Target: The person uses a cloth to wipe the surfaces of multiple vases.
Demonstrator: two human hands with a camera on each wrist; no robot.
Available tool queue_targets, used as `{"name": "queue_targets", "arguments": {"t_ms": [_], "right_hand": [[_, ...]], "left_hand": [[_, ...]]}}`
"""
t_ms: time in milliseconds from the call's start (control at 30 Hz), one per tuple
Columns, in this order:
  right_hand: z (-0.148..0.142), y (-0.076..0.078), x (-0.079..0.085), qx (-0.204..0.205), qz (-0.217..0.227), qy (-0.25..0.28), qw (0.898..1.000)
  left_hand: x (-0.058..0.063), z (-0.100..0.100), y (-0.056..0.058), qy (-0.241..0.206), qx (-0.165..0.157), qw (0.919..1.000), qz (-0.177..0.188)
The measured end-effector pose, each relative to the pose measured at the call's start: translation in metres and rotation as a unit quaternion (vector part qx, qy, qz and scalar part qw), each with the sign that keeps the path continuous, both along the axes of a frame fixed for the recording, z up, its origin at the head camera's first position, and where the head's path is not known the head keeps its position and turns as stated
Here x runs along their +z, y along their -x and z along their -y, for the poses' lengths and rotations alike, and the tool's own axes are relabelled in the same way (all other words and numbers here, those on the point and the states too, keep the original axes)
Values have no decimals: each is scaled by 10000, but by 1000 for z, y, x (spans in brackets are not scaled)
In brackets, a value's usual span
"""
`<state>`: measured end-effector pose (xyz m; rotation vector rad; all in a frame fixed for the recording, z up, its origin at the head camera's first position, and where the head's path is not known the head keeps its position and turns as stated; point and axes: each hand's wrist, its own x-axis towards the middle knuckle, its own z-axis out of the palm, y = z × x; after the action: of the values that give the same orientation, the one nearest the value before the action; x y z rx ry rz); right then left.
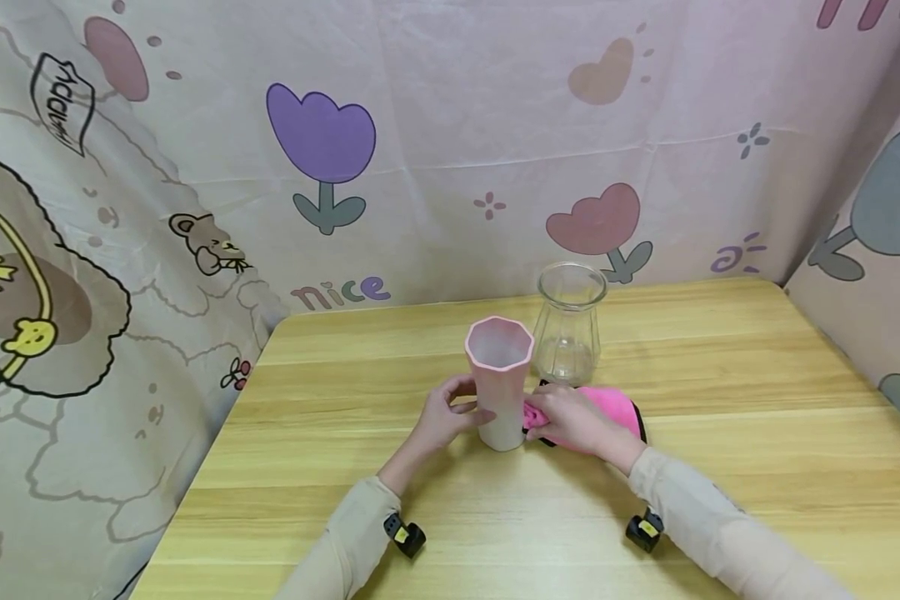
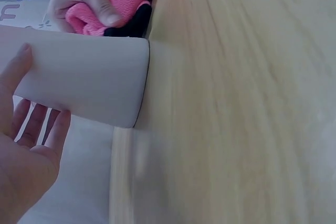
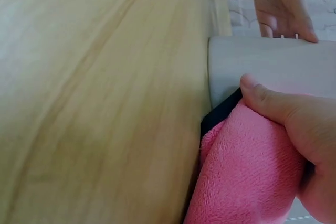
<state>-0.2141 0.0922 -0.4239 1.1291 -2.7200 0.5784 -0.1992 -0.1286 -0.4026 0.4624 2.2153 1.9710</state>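
Note:
A tall vase (image 1: 501, 392), pink at its faceted rim and fading to white below, stands upright on the wooden table. My left hand (image 1: 446, 413) grips it from the left, thumb across the front and fingers behind; in the left wrist view the thumb and fingertips lie along the vase wall (image 2: 94, 77). On the other side, my right hand (image 1: 566, 417) holds a bunched pink cloth (image 1: 611, 407) with black edging right at the vase's lower wall. Seen from the right wrist, the thumb presses over the fluffy cloth (image 3: 247, 166), whose rest trails on the table.
Behind the cloth stands a clear glass vase (image 1: 567, 333) with a wide rim, close to the pink one. The wooden table (image 1: 330, 375) ends at a printed fabric backdrop (image 1: 450, 167) at the back and both sides.

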Motion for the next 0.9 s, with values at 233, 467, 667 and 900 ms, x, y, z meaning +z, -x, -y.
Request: {"name": "queue_targets", "arguments": {"t_ms": [233, 467, 667, 900], "right_hand": [[1, 1, -1, 57, 70, -61, 9999], [-4, 1, 11, -8, 210, 712, 9972], [-7, 0, 34, 180, 655, 1872, 9800], [-10, -5, 59, -11, 330, 2500, 9677]], "left_hand": [[1, 3, 1, 48, -49, 10000, 9], [-1, 2, 2, -17, -130, 9999, -103], [-2, 2, 2, 24, -137, 9997, -212], [-17, 4, 9, 26, -107, 9994, -317]]}}
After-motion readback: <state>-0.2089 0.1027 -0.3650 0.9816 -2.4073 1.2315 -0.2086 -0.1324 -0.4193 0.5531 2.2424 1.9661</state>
